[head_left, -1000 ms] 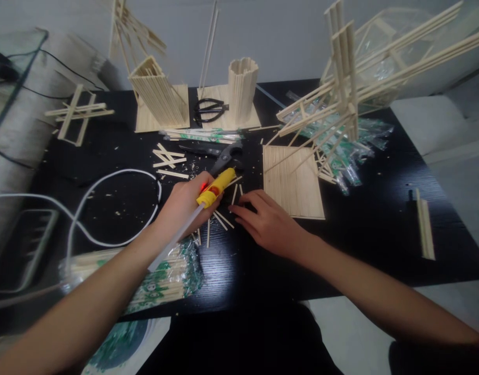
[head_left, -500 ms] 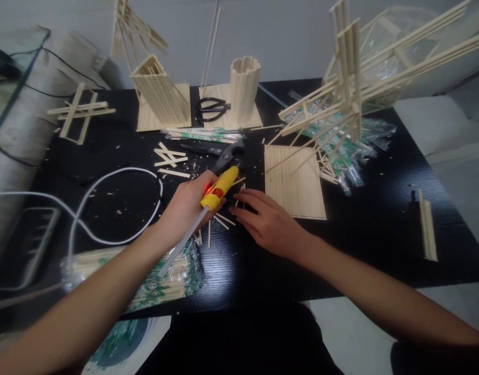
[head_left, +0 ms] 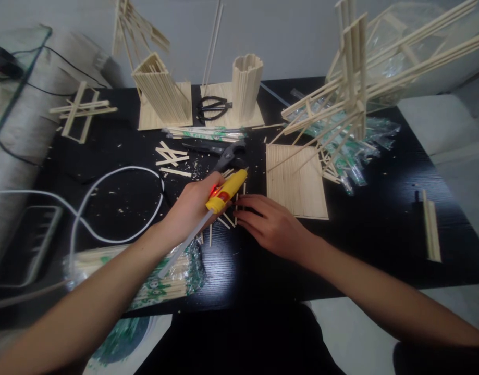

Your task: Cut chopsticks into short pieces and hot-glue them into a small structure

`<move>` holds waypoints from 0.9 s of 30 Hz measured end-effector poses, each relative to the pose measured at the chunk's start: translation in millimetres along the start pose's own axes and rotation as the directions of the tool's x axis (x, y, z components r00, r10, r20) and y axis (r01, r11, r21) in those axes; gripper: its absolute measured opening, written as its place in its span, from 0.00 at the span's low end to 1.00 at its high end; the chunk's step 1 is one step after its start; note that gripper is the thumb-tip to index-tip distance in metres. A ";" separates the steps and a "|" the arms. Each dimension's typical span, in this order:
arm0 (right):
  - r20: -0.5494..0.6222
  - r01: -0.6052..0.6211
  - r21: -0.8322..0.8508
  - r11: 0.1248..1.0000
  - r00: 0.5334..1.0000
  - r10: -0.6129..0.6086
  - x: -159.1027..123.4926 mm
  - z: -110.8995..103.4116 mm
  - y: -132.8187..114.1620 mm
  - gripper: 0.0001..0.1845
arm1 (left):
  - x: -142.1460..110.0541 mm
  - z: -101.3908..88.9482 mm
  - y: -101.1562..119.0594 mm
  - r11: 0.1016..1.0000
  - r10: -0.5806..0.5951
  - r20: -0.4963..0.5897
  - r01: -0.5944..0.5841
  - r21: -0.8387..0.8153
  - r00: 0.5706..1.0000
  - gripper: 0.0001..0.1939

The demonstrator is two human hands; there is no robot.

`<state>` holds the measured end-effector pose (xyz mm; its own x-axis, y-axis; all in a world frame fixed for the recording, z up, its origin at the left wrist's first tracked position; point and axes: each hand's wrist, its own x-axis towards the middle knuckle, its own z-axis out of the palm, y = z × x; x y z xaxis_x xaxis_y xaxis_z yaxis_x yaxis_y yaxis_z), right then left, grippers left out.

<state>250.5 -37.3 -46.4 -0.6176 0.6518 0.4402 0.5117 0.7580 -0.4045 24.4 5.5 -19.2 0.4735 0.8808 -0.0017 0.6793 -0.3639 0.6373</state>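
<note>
My left hand is wrapped round a yellow hot glue gun with a red light lit on its side. A translucent glue stick sticks out of its back end, and its nozzle points up and to the right. Just right of it, my right hand has its fingertips closed on a short thin wooden stick low over the black table. Several more cut sticks lie beneath the glue gun. Beyond the nozzle, dark-handled cutters rest on the table, partly hidden by the gun.
A flat stick panel lies to the right, below a tall stick frame. Two stick towers stand at the back, with black scissors between them. Bagged chopsticks lie at the near left, by a looped white cable.
The glue gun in my left hand has shifted slightly right, its nozzle now closer above the fingers of my right hand. The right hand has barely moved; the whole view has shifted slightly.
</note>
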 end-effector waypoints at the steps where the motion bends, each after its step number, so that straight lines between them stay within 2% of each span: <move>1: -0.009 -0.022 0.000 1.000 1.000 0.022 0.3 -0.6 0.2 0.10 | 0.0 0.6 -0.3 1.000 0.003 -0.001 -0.003 0.000 1.000 0.11; 4: 0.000 -0.064 -0.002 0.998 0.998 0.064 -0.1 -1.4 0.3 0.10 | 0.1 1.6 -0.6 1.000 0.016 -0.002 -0.016 0.008 1.000 0.12; 9: 0.033 -0.039 0.051 0.998 0.999 0.037 -2.4 -2.1 -2.8 0.12 | 0.9 1.4 -1.3 0.999 0.050 0.021 -0.050 0.000 0.999 0.14; 15: 0.095 -0.028 0.139 0.990 0.995 0.015 -2.6 -5.5 -4.2 0.14 | 1.3 -0.1 -0.5 0.999 0.037 0.050 -0.036 -0.007 0.998 0.13; 22: 0.074 0.036 0.104 0.994 0.996 -0.044 -1.2 -4.2 -5.8 0.11 | 0.9 -0.6 1.2 1.000 0.022 0.051 -0.021 -0.015 0.998 0.11; 27: 0.053 0.035 0.103 0.994 0.998 -0.041 -1.5 -1.4 -4.0 0.10 | 1.6 0.3 -0.3 1.000 0.017 0.054 -0.017 -0.003 0.998 0.12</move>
<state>250.2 -41.2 -44.2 -0.6691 0.6179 0.4130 0.4255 0.7741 -0.4687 25.1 6.9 -19.5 0.5147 0.8568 -0.0326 0.6698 -0.3780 0.6391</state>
